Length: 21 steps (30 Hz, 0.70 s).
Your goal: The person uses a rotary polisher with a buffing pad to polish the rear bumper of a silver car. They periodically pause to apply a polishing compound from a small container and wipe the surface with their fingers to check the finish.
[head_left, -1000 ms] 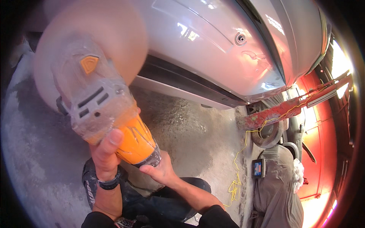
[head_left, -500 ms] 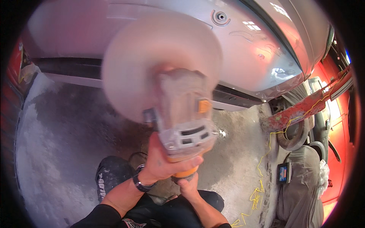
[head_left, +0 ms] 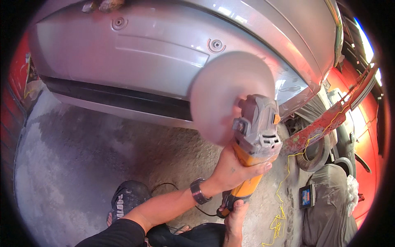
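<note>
Both my hands hold an orange and grey power polisher [head_left: 259,131]. My left hand [head_left: 232,168], with a dark band at the wrist, wraps round its body just behind the grey head. My right hand [head_left: 236,218] is closed round the dark rear end of the orange handle. The large round pale pad [head_left: 230,92] is blurred by motion. It overlaps the right part of the silver car bumper [head_left: 160,61]; whether it touches the paint cannot be told. Two round fittings show on the bumper. A dark cord runs from the tool's rear past my legs.
A dark strip [head_left: 115,96] runs along the bumper's lower edge, above the stained concrete floor [head_left: 103,148]. At the right lie a yellow cord [head_left: 283,197], a tyre [head_left: 314,158], a red beam [head_left: 317,127], and a covered shape [head_left: 329,206] with a small screen device [head_left: 307,196].
The polisher has moved right and farther from me, its pad now over the bumper's right part. Both hands moved with it, and more of the bumper shows at the left.
</note>
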Tool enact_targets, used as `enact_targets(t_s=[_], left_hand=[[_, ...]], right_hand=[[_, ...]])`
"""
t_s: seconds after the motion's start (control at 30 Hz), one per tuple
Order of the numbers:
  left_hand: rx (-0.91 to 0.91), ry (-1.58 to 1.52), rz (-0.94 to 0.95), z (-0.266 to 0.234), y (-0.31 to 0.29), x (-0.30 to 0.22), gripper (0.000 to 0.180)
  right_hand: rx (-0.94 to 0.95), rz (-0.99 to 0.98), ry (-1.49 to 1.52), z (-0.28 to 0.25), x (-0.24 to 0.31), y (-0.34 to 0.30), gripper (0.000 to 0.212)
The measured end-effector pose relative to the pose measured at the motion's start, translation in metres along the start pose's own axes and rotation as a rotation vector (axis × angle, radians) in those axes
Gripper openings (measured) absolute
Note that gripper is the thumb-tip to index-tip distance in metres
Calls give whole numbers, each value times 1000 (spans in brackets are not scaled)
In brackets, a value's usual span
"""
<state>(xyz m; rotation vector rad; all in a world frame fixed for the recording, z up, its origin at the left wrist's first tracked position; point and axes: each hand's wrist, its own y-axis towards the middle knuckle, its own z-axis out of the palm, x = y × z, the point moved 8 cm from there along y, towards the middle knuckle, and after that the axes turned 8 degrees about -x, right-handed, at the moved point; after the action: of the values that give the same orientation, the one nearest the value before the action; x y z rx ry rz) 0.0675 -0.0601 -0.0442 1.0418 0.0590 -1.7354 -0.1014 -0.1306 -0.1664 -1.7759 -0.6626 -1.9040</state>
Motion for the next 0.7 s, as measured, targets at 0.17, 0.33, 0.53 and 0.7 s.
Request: enact_targets(t_s=[0.17, 0.33, 0.53, 0.7], left_hand=[[17, -75, -5, 19, 15, -3, 50], [-37, -11, -48, 10, -12, 6, 47], [-90, -67, -135, 6, -33, 13, 44], [9, -14, -42, 33, 6, -2, 41]], right_hand=[[-27, -21, 17, -2, 29, 2, 82], [-3, 54, -44, -17, 11, -13, 78], [22, 93, -82, -27, 5, -24, 79], [23, 51, 22, -20, 33, -1, 71]])
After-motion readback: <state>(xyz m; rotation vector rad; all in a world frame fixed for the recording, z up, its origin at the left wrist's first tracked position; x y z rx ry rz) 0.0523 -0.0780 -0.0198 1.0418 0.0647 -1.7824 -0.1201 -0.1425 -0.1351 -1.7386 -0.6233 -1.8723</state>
